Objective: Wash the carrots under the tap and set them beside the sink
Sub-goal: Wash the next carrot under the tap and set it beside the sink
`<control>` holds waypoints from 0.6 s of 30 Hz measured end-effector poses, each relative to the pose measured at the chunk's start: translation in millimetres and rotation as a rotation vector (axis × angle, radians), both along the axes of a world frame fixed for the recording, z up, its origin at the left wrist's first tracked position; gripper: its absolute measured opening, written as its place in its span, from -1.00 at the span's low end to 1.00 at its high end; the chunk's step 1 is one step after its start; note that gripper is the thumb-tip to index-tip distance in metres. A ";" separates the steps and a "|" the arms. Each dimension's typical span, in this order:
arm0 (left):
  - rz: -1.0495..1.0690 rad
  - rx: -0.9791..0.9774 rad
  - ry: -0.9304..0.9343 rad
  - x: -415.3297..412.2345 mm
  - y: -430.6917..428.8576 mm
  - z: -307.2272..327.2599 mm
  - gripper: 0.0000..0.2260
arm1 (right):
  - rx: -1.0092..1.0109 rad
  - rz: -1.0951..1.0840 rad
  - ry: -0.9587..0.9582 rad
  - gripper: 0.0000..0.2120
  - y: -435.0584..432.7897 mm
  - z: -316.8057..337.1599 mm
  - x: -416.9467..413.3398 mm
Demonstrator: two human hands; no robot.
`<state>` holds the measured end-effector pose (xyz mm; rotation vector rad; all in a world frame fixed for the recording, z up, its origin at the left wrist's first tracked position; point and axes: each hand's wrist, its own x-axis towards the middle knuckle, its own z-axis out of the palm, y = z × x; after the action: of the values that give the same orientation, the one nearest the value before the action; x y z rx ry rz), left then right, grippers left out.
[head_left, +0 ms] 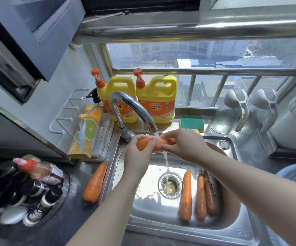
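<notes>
Three carrots (pixel 201 196) lie in the sink (pixel 150 208)

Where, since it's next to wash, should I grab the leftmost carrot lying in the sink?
Probably around its thick near half, from above on the drain side: the leftmost carrot lies flat, tip pointing away, with another carrot close on its right.

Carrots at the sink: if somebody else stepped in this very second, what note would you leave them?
Hands: the left hand and right hand both hold the rinsing carrot under the running tap.
Done: the finished carrot lies on the counter, left of the sink.
Waiting: three unwashed carrots lie in the basin, right of the drain.
Left: finish this rinse, set it beside the first, then wash the other three.
</notes>
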<state>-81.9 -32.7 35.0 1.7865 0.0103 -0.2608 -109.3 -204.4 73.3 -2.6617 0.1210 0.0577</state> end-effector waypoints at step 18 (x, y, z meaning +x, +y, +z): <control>-0.168 -0.002 0.049 0.6 0.7 5.4 -0.78 | 0.462 -0.049 0.279 -0.66 -17.8 2.6 12.4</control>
<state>-81.4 -31.9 40.4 1.7804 -0.1058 -0.4251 -96.9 -222.2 75.8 -2.1752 0.2329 0.3932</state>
